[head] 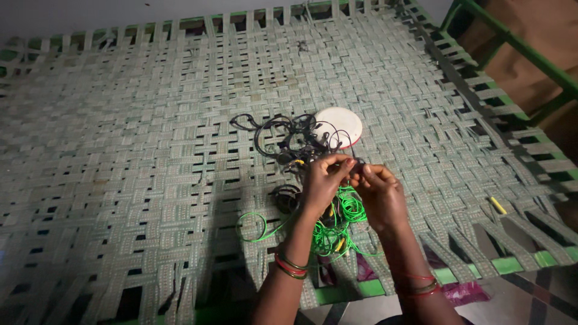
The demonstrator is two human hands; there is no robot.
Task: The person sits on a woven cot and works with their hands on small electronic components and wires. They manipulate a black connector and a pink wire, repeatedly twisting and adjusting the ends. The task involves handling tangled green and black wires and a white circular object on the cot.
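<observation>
My left hand [323, 180] and my right hand [380, 194] meet over a woven cot, fingertips pinched together on a thin black wire of a tangled bundle of black cables [283, 137]. Under both hands lies a heap of bright green wire [343, 219] with small yellow plugs in it. A loop of that green wire [253, 227] spreads out to the left. Behind the tangle sits a round white disc [343, 123] with a red edge. Bangles circle both wrists.
The cot is green-grey woven strapping [150, 156] on a green metal frame [512, 265]. A small yellow piece [498, 205] lies on the straps at right. A pink scrap [463, 293] lies on the floor beneath the front rail.
</observation>
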